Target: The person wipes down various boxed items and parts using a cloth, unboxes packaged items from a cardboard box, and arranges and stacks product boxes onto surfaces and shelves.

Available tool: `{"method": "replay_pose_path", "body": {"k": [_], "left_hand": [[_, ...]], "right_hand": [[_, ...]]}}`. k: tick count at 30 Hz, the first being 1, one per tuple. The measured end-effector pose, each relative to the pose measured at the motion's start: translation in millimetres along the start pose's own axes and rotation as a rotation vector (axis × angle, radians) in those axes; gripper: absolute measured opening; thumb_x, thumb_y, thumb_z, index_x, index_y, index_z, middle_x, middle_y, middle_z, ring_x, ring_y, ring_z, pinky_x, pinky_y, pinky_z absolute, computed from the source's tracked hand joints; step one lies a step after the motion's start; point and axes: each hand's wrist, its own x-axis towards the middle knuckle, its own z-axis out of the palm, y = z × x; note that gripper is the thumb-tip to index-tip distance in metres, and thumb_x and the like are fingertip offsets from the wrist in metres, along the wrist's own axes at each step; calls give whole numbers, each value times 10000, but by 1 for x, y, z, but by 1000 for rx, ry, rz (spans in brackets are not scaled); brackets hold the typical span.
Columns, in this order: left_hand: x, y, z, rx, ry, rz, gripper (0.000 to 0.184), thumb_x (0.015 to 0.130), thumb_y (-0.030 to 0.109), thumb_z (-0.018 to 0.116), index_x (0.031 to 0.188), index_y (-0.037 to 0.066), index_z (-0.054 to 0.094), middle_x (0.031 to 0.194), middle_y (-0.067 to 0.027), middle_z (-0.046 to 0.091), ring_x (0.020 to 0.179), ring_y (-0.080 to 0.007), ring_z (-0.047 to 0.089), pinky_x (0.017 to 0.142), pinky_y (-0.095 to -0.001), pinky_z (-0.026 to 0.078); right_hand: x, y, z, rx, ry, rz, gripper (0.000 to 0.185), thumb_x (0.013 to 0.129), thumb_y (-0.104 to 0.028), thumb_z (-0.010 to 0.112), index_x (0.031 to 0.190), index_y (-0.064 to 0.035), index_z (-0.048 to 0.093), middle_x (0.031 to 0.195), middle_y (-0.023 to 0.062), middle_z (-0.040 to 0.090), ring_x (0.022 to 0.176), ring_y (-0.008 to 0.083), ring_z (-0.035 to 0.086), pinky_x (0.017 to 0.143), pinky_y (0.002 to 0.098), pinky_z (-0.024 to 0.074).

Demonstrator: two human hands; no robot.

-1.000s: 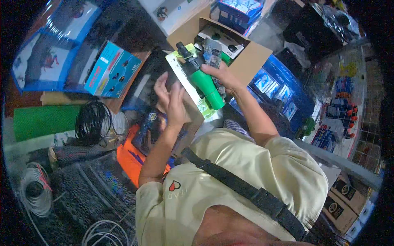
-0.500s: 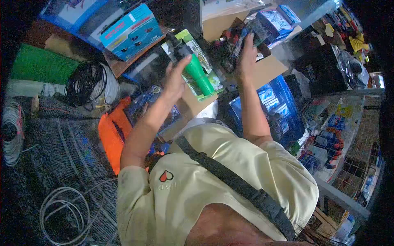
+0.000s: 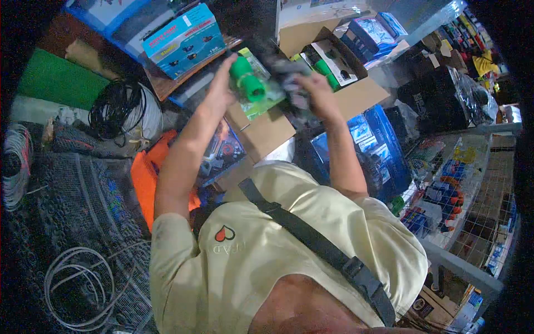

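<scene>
My left hand is closed on a green cylindrical item on a green and white card package, its end tilted toward me. My right hand, fingers closed, holds a dark plastic-wrapped item, blurred by motion. Just behind my right hand, an open cardboard box contains another green item in white and black packaging.
A light blue pump box stands at upper left, near coiled black cable. An orange bag lies beside my left forearm. A blue box is right of my right forearm. Wire racks hold goods at right.
The dark wrapped item moved left and down from the box in my right hand, uncovering the packaging inside. The green item in my left hand turned its end toward me.
</scene>
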Motion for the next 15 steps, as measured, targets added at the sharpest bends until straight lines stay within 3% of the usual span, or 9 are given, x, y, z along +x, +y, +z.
{"method": "replay_pose_path", "body": {"k": [1,3,5,7,8,9,12,13,15], "left_hand": [[-2,4,1,-56,57,-47,399,785,425,618,999,91,592,962,-95,614,847,-245,589,839,-411,471],[-4,8,4,-84,43,-110,374,790,427,611,978,104,591,934,-91,614,849,-247,590,826,-422,477],[-3,6,9,-72,25,-80,355,791,424,610,967,116,589,918,-84,611,854,-247,590,819,-428,480],[0,-1,14,-39,-25,-101,354,789,423,615,969,119,589,910,-80,610,847,-242,587,805,-424,483],[2,-4,17,-25,-71,-111,353,786,422,619,970,123,588,902,-75,609,839,-238,585,792,-420,485],[-2,-8,24,7,-88,-134,359,781,423,626,972,121,588,896,-68,606,821,-229,582,773,-408,487],[-7,-33,46,153,-199,1,347,796,363,638,997,87,576,883,-23,587,758,-167,567,681,-322,486],[-8,-37,51,277,-199,146,336,802,339,640,999,76,570,876,-19,582,752,-148,562,672,-305,481],[-18,-37,60,368,-222,305,319,800,280,659,994,50,552,883,-27,575,747,-109,548,668,-277,468]], "right_hand": [[-2,0,-11,175,82,230,292,866,-239,526,1074,-40,574,959,62,589,813,153,569,696,277,474],[-6,20,-23,809,109,202,402,894,-278,464,1187,-4,493,1072,104,592,916,227,594,852,368,480],[4,30,-23,1054,-18,22,395,917,-262,411,1207,-4,483,1101,104,589,969,234,580,910,379,446],[9,40,-21,1249,-98,30,382,934,-254,357,1192,-16,505,1097,101,591,997,240,562,928,386,431],[12,44,-19,1278,-219,23,425,904,-372,424,1150,-42,526,1130,129,576,1042,287,544,945,422,412],[15,43,-11,1123,45,97,422,890,-390,465,1124,-48,542,1098,126,592,1022,276,555,933,407,419],[15,25,19,1026,138,129,414,857,-375,560,1140,-76,524,1059,73,604,925,220,590,875,368,457],[19,27,29,621,337,-32,414,854,-354,570,1148,-67,517,1055,61,599,893,203,597,827,345,483],[7,31,27,818,176,119,382,852,-282,585,1152,-58,510,1051,50,593,887,172,592,777,313,501]]}}
